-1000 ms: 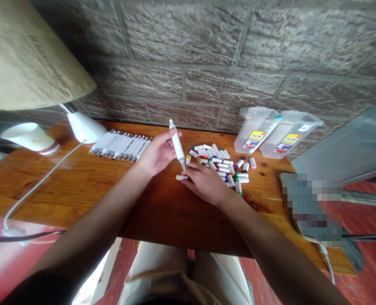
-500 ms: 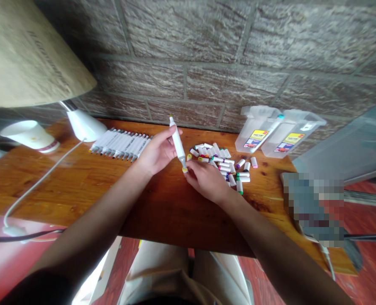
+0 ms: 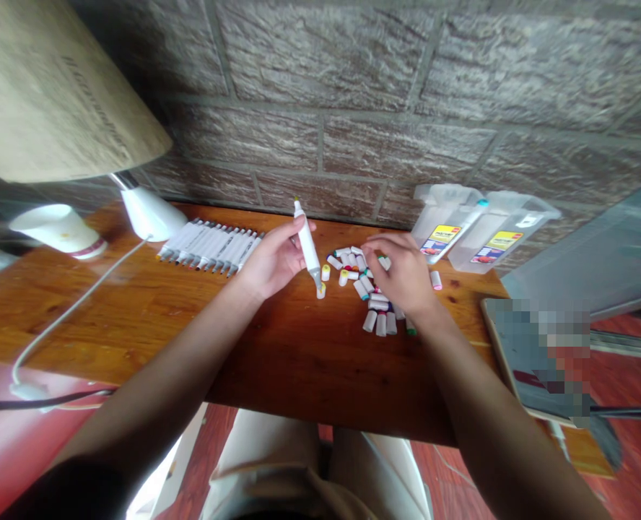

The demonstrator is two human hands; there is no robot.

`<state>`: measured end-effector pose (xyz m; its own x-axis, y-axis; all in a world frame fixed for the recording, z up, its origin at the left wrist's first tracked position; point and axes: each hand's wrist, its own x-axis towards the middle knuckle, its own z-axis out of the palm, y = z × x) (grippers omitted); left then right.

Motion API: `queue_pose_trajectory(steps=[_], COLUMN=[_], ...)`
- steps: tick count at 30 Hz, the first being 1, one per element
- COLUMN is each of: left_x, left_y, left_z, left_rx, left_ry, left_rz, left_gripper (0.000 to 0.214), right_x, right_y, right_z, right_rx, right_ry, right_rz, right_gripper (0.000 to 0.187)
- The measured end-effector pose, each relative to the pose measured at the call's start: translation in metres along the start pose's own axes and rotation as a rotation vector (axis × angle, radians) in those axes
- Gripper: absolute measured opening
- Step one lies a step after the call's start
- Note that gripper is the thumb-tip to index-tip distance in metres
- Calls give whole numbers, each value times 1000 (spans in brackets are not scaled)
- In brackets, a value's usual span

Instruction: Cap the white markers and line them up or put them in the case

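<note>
My left hand (image 3: 273, 261) is closed round a white marker (image 3: 306, 244), held tilted above the wooden table (image 3: 136, 318). The marker's bare nib points up and a yellow-ended cap (image 3: 320, 291) sits at its lower end. My right hand (image 3: 403, 273) hovers over a loose pile of marker caps (image 3: 377, 310) just right of the marker. Its fingers are curled and its fingertips pinch at one cap (image 3: 383, 261) in the pile. A few more caps (image 3: 336, 263) lie between my two hands.
A row of several capped white markers (image 3: 209, 247) lies at the back left, next to a lamp base (image 3: 150, 213) with its cable (image 3: 71, 303) and shade (image 3: 55, 94). A white cup (image 3: 58, 230) stands far left. Two clear plastic boxes (image 3: 445, 220) stand against the brick wall. A flat pixelated item (image 3: 542, 354) lies right.
My right hand has left the marker's lower end and moved right and back onto the cap pile. The yellow-ended cap is now at the marker's end. My left hand has hardly moved.
</note>
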<state>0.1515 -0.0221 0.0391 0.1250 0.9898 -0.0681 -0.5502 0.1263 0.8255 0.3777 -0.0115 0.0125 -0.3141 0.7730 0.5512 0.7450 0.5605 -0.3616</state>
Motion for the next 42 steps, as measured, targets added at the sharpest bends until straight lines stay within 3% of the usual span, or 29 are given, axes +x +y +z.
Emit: queue_pose_trajectory(steps=[3, 7, 19, 25, 29, 31, 36, 42], left_x=[0, 0, 0, 1, 1, 1, 2, 2], left_y=[-1, -1, -3, -4, -3, -3, -2, -2], left_z=[0, 0, 0, -2, -3, -2, -2, -3], left_rx=[-10, -22, -19, -16, -5, -3, -22, -21], left_ry=[-6, -19, -26, -18, -17, -7, -7, -14], left_rz=[-2, -4, -9, -11, -14, -12, -4, -1], left_gripper=[26, 25, 25, 29, 27, 26, 26, 26], right_x=[4, 3, 2, 3, 4, 2, -8, -14], right_y=[21, 27, 33, 33, 26, 18, -16, -24], right_z=[15, 32, 35, 35, 16, 4, -16, -3], right_rx=[-67, -99, -150, -72, 81, 158, 331, 283], right_ry=[-101, -209, -267, -186, 45, 103, -85, -361], right_rz=[-11, 25, 41, 3, -5, 12, 2, -107], right_gripper=[30, 32, 41, 34, 18, 14, 13, 17])
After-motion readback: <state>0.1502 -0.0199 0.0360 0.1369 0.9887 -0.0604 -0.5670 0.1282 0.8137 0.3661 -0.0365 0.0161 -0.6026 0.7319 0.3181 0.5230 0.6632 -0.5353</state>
